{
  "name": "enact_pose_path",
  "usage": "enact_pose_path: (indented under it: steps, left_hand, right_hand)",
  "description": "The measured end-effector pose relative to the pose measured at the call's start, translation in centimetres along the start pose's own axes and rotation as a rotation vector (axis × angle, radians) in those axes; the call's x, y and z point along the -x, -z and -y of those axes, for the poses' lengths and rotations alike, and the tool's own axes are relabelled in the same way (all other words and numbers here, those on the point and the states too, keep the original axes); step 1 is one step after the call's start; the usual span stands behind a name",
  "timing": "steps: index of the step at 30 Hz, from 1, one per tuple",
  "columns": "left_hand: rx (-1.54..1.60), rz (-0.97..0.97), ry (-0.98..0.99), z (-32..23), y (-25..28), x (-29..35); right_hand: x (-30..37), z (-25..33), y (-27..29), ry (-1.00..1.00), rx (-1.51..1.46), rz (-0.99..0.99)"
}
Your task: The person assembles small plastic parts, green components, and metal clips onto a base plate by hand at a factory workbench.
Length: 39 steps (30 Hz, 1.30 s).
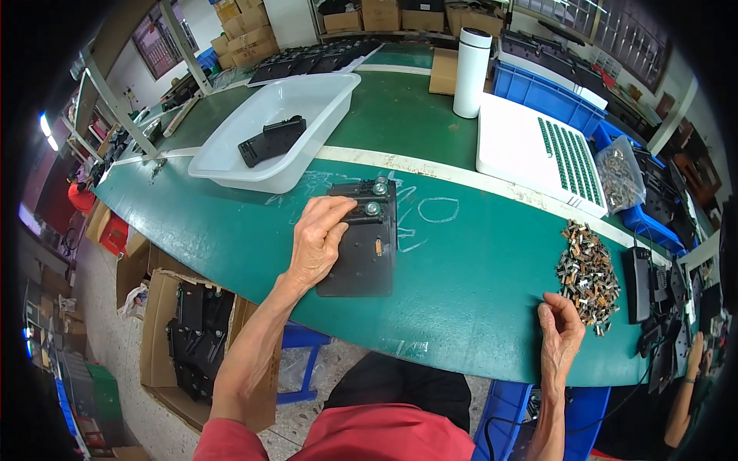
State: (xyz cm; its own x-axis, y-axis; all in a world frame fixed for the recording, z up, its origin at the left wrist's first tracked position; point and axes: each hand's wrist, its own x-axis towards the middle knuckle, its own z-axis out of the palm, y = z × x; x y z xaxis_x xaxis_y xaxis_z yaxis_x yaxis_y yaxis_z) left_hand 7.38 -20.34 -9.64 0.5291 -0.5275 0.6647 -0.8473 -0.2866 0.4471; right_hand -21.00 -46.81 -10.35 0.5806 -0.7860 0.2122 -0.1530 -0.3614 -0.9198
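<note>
A flat black plastic panel (364,265) lies on the green table in front of me. Across its far part run dark raised bars with two shiny round metal pieces (373,208), and a small copper-coloured part (378,247) sits on its flat face. My left hand (317,240) grips the panel's left side, its bent fingers pressed together near the lower metal piece. To the right, my right hand (561,332) is closed beside a heap of small metal parts (588,278), thumb against forefinger. Whatever may be between those fingertips is too small to make out.
A white tub (207,174) holding black parts stands at the far left. White trays, one with rows of green pieces (569,157), a white bottle (471,73) and blue crates are at the far right. A carton (157,338) of black panels stands lower left; another person's arm (683,399) shows at right.
</note>
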Motion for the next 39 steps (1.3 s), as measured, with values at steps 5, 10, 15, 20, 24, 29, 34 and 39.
enact_pose_path:
  steps: [5,10,15,20,24,29,34,39]
  left_hand:
    - [-0.037,-0.010,-0.006,-0.4,0.8,0.0]
    - [-0.026,-0.085,-0.062,-0.6,1.7,-0.4]
    - [-0.183,-0.340,-0.099,1.1,6.7,-5.1]
    - [-0.473,-0.070,0.070,10.6,14.0,-12.2]
    - [-0.497,0.254,0.362,18.7,12.9,-13.3]
    - [-0.475,0.735,0.663,21.1,11.8,-12.8]
    - [-0.603,0.818,0.587,19.6,11.1,-13.3]
    - [-0.748,0.772,0.476,19.4,11.1,-12.4]
  right_hand:
    - [-0.1,-0.2,-0.4,-0.031,-0.043,0.010]
    - [0.1,-0.2,0.0,-0.024,-0.014,0.000]
    - [0.3,-0.7,0.0,-0.022,-0.018,-0.013]
    - [0.3,-0.6,-0.3,-0.056,0.007,0.006]
    - [0.2,-1.3,-0.1,-0.091,-0.010,-0.037]
    - [0.1,0.4,-0.2,-0.118,0.127,0.000]
    - [0.1,0.4,0.2,-0.104,0.169,0.005]
    - [0.1,-0.5,0.3,-0.090,0.109,0.018]
